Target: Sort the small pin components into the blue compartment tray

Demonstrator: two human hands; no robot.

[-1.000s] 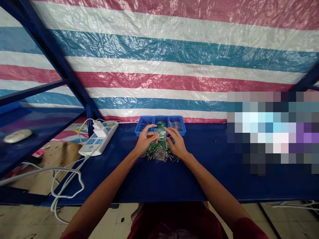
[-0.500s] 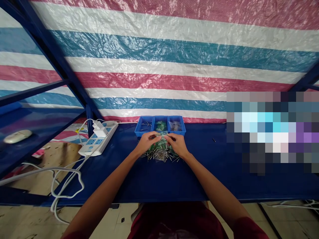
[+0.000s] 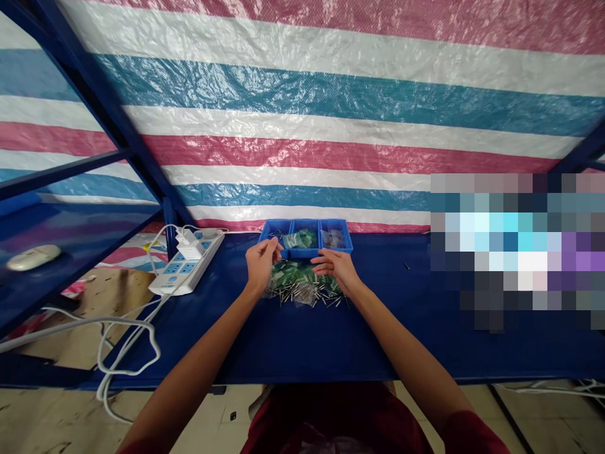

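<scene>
My left hand [image 3: 263, 262] is raised by the front of the left blue bin [image 3: 285, 253], its fingers curled together; anything between the fingertips is hidden. My right hand [image 3: 336, 267] hangs over the right side of a pile, fingers apart and holding nothing. The pile mixes small green packets [image 3: 288, 270], short metal rods like screws or bits [image 3: 295, 292] and a clear plastic packet [image 3: 308, 294]. A pale green clear packet [image 3: 299, 239] shows at the middle bin, close to my left fingertips; whether it rests inside or is in the air I cannot tell.
Clear packets lie in the right blue bin [image 3: 348, 243], and a few rods in the left one. A white power strip [image 3: 189, 268] with cables [image 3: 151, 340] is at the left. One dark small rod [image 3: 406, 266] lies on the blue table [image 3: 401, 315]. Striped sheeting hangs behind.
My hands were together over the pile with a clear green packet between them. They have moved apart, and a pale green packet now shows at the middle bin. My right fingers have opened.
</scene>
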